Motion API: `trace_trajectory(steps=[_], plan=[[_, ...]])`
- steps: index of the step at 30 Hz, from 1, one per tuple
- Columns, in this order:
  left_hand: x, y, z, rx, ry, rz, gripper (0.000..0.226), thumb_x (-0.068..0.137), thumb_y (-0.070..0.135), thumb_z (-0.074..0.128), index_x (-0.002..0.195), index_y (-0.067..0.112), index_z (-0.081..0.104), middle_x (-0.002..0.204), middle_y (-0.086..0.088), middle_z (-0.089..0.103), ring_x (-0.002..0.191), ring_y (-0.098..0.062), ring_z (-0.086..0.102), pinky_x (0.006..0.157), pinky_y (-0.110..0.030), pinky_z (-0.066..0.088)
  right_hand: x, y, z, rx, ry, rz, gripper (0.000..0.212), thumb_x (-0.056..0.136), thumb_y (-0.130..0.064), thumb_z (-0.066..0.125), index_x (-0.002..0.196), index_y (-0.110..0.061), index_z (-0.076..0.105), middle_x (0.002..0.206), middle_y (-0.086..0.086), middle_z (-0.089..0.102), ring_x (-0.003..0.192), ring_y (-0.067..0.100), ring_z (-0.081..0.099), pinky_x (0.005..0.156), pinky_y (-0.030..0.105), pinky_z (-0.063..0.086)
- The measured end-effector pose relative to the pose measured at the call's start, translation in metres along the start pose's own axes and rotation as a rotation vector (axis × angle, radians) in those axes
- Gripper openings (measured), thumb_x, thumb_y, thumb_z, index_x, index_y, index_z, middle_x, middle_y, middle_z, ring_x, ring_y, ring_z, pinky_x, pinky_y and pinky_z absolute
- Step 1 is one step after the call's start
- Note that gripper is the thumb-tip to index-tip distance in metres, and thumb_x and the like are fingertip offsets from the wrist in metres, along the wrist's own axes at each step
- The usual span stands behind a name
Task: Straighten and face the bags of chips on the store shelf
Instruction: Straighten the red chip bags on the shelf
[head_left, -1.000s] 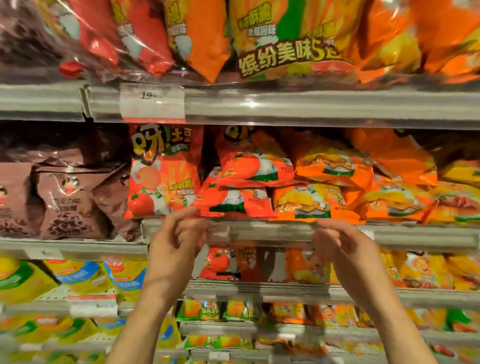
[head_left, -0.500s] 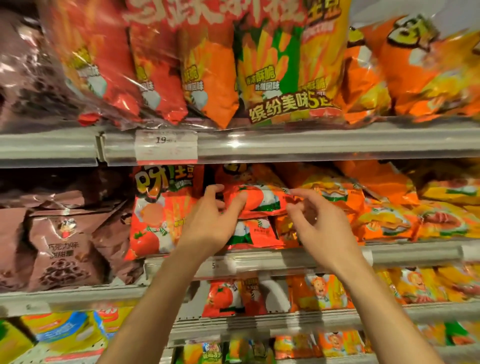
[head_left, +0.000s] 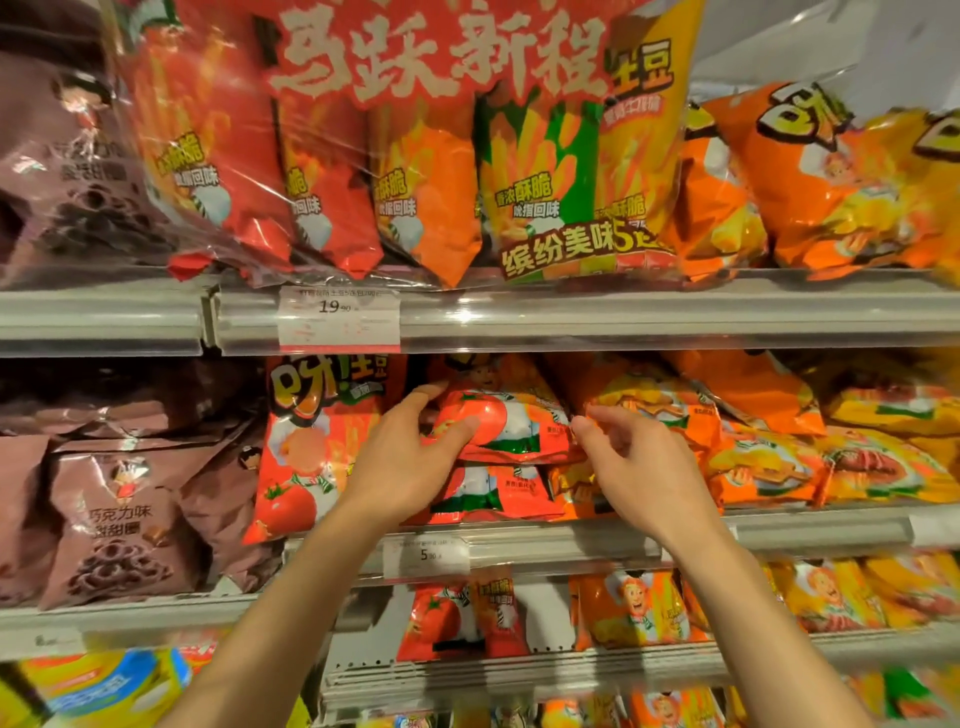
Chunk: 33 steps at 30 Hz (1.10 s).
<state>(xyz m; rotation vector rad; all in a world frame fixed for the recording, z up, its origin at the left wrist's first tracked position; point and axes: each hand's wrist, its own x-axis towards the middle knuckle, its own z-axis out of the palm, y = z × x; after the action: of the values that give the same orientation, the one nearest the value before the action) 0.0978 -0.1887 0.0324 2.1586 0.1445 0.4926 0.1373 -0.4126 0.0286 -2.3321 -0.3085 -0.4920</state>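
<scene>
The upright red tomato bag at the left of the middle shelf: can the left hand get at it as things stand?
Probably yes. The upright red bag stands just left of the left hand, with nothing between them. That hand now grips the lying tomato bag, so it must let go first.

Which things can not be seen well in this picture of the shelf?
- Lower tomato bag, head view: partly hidden by the left hand and the top tomato bag.
- Small print on the price tag: too small.
- Right hand: the hand itself hides whether its fingers pinch the bag.
- Multipack: top cut off by the edge.
</scene>
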Motion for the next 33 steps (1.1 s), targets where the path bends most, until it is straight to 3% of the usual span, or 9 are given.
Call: trace_trajectory(steps=[6,9,12,16,18,22,25,27,33], plan=[[-0.015,-0.017,-0.027,-0.103,-0.024,0.027,0.045,0.089,0.05,0.067,0.133,0.044,0.056,0.121,0.02,0.061,0.115,0.001,0.058,0.101,-0.038,0.051,0.003,-0.006,0.004,-0.068,-0.048,-0.005,0.054,0.097,-0.062,0.042,0.133,-0.026,0.06,0.094,-0.004,0.073,0.103,0.025,0.066,0.086,0.038,0.051],[-0.024,-0.025,-0.035,-0.124,-0.111,0.08,0.039,0.09,0.042,0.068,0.128,0.044,0.059,0.122,0.02,0.063,0.113,0.012,0.056,0.098,-0.025,0.051,0.006,-0.016,0.015,-0.071,-0.148,0.011,0.065,0.096,-0.066,0.037,0.144,-0.024,0.05,0.121,0.004,0.07,0.121,0.03,0.06,0.094,0.038,0.046],[-0.03,-0.028,-0.039,-0.145,-0.17,0.077,0.035,0.091,0.036,0.068,0.125,0.042,0.06,0.122,0.016,0.064,0.107,0.008,0.06,0.085,-0.01,0.05,0.007,-0.023,0.024,0.03,-0.229,0.047,0.071,0.096,-0.066,0.036,0.15,-0.02,0.042,0.12,0.006,0.067,0.121,0.03,0.059,0.099,0.039,0.046],[-0.028,-0.023,-0.037,-0.246,-0.167,-0.043,0.028,0.091,0.037,0.067,0.119,0.031,0.064,0.11,0.01,0.066,0.087,0.009,0.065,0.072,-0.009,0.048,0.003,-0.025,0.027,0.122,-0.234,0.062,0.071,0.096,-0.065,0.04,0.151,-0.022,0.037,0.111,0.001,0.064,0.113,0.028,0.062,0.096,0.041,0.048],[-0.022,-0.015,-0.033,-0.29,-0.137,-0.131,0.04,0.09,0.048,0.065,0.122,0.025,0.061,0.095,0.012,0.066,0.071,0.009,0.064,0.061,-0.008,0.043,-0.002,-0.025,0.025,0.147,-0.213,0.057,0.068,0.096,-0.063,0.043,0.151,-0.023,0.036,0.104,-0.002,0.062,0.107,0.024,0.063,0.09,0.039,0.048],[-0.011,-0.001,-0.029,-0.12,-0.179,-0.201,0.082,0.084,0.073,0.055,0.147,0.023,0.038,0.101,0.008,0.059,0.074,0.002,0.055,0.066,-0.019,0.041,-0.016,-0.025,0.023,0.22,-0.169,0.015,0.059,0.095,-0.056,0.052,0.146,-0.028,0.039,0.088,-0.005,0.063,0.074,0.009,0.064,0.069,0.035,0.051],[-0.009,0.005,-0.024,-0.05,-0.185,-0.164,0.119,0.063,0.091,0.05,0.154,0.019,0.027,0.091,0.003,0.058,0.07,-0.003,0.057,0.063,-0.023,0.042,-0.025,-0.022,0.022,0.298,-0.145,0.008,0.059,0.094,-0.051,0.057,0.146,-0.03,0.038,0.088,-0.007,0.066,0.072,0.007,0.066,0.069,0.035,0.055],[-0.01,0.004,-0.021,-0.023,-0.179,-0.146,0.112,0.07,0.088,0.052,0.156,0.023,0.024,0.091,0.004,0.061,0.076,-0.007,0.06,0.062,-0.023,0.043,-0.031,-0.02,0.022,0.311,-0.143,0.015,0.062,0.093,-0.051,0.058,0.148,-0.031,0.036,0.093,-0.007,0.067,0.075,0.008,0.068,0.073,0.038,0.057],[-0.025,-0.015,-0.027,-0.171,-0.092,-0.091,0.057,0.086,0.062,0.066,0.135,0.038,0.05,0.116,0.023,0.067,0.107,0.002,0.063,0.088,-0.021,0.048,-0.043,-0.027,0.025,0.381,-0.223,0.002,0.062,0.093,-0.047,0.061,0.147,-0.032,0.034,0.091,-0.007,0.061,0.057,0.005,0.059,0.054,0.026,0.048]])
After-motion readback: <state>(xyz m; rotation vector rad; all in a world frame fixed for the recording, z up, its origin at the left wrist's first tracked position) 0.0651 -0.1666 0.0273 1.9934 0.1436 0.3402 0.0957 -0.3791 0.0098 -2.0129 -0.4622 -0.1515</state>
